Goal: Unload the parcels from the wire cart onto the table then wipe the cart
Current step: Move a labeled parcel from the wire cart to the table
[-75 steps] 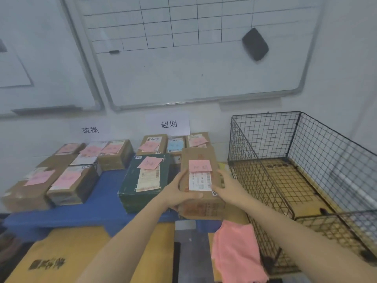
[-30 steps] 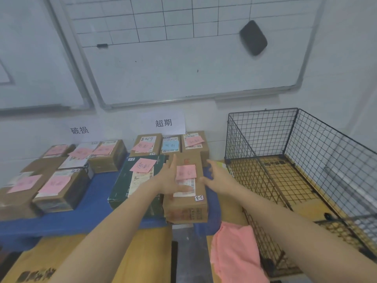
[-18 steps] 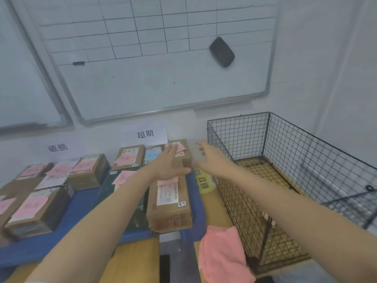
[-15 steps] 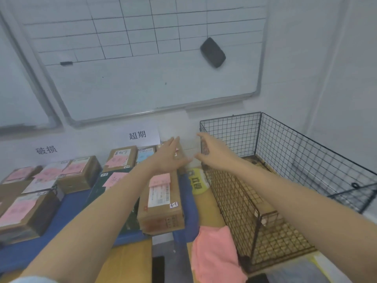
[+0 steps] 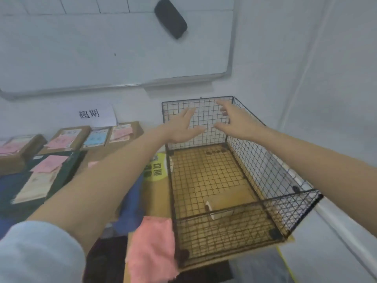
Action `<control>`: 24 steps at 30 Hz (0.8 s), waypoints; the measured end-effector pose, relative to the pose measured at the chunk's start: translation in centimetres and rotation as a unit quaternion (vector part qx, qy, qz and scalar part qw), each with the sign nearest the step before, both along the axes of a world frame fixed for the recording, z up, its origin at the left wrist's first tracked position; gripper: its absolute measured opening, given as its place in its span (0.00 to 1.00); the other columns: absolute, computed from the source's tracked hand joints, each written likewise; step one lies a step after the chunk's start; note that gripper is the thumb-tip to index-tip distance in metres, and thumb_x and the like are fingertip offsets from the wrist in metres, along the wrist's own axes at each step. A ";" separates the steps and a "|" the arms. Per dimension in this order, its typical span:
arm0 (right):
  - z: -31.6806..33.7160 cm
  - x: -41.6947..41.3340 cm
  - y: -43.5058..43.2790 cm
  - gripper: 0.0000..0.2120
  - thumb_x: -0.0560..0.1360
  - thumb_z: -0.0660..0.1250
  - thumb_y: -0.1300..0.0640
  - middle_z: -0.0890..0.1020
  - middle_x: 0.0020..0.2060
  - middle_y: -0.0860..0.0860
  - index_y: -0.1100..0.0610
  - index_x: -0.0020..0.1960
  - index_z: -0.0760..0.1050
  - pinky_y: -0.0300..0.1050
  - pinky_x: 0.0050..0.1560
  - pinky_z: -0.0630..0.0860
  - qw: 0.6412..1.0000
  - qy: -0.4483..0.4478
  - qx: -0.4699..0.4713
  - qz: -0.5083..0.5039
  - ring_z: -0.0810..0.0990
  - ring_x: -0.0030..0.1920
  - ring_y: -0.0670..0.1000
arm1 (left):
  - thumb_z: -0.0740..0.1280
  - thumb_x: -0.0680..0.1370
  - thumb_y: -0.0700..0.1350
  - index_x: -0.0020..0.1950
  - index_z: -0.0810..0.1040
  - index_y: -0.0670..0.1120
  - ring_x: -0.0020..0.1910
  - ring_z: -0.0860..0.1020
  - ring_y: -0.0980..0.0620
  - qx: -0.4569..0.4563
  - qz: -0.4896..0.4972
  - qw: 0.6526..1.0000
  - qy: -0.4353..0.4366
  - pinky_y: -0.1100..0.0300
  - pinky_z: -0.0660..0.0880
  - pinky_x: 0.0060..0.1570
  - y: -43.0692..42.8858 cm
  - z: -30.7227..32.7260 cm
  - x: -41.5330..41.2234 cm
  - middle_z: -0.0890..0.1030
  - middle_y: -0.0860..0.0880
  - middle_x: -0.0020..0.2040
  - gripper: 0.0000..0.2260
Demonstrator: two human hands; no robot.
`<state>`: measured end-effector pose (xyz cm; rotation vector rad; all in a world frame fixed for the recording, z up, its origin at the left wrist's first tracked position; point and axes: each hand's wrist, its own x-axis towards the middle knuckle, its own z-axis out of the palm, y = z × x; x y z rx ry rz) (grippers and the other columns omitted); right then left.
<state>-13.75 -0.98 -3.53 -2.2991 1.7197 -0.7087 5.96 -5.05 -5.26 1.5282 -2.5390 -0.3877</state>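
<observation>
— White wall at the far side, and most of it is whiteboard (image 5: 114, 48), cut off at the top and left. What stands below?

— On the right, a wire cart (image 5: 263, 160), close to the right-hand wall and sitting on brown cardboard (image 5: 158, 199). Left of it is the blue worktop (image 5: 9, 186).

— And the parcels (image 5: 67, 137)?

— They are on that worktop: brown ones with pink notes, and a dark green box (image 5: 65, 174). All are blurred, with unreadable labels, and the left forearm (image 5: 106, 180) hides some.

— Anything near us?

— A pink cloth (image 5: 152, 248) just beside the cart's near left corner, its near end out of frame.

— The hands?

— The left hand (image 5: 181, 127) and right hand (image 5: 234, 121) are raised side by side before the cart's far wall, fingers spread, grasping nothing. I can't tell if they touch the mesh.

— Smaller things?

— A pale roll (image 5: 219, 209) on the cart floor, hard to make out, and a black eraser (image 5: 171, 17) on the board.
</observation>
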 end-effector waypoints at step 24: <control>-16.2 -8.3 -8.2 0.35 0.79 0.62 0.52 0.61 0.74 0.60 0.56 0.78 0.47 0.54 0.69 0.68 0.936 0.215 0.235 0.150 0.66 0.71 0.58 | 0.50 0.73 0.73 0.77 0.35 0.56 0.77 0.47 0.39 0.219 0.034 0.942 -0.251 0.37 0.51 0.73 -3.0 -16.1 -7.2 0.41 0.46 0.79 0.41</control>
